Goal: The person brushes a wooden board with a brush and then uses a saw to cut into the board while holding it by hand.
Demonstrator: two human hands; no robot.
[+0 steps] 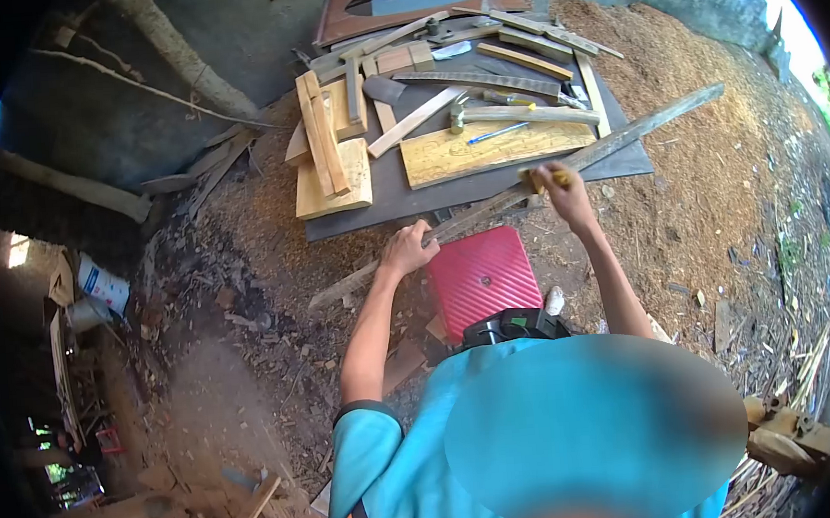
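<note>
A long wooden strip (656, 128) runs slantwise over the near side of the desk (336, 228), its far right end reaching out past the desk's edge above the sawdust (691, 211) and its near left end hanging out over the littered ground. The left hand (410, 250) has its grip closed on the strip left of the middle, the fingers curled over the wood. The right hand (562, 191) has its grip clamped on a small yellow-brown tool (531, 180) set against the strip nearer its middle; what sort of tool it is, I cannot tell. Below and between the hands is a pink stool (484, 278), and just beyond the strip lies a broad yellow plank (500, 162) with a blue pen (498, 133) on it. A hammer (530, 113) lies along the plank's far side, among loose offcuts. The strip looks stiff and fairly light for its length, though so long a piece would likely swing or tip if held at one end only; a firm hold near the middle, or two holds spaced well apart, should suit it best. Its grey, weathered face looks rough rather than slippery, hardly fragile, but perhaps splintery along the edges. The tool seems compact and hard, best taken around its body with the whole hand.
</note>
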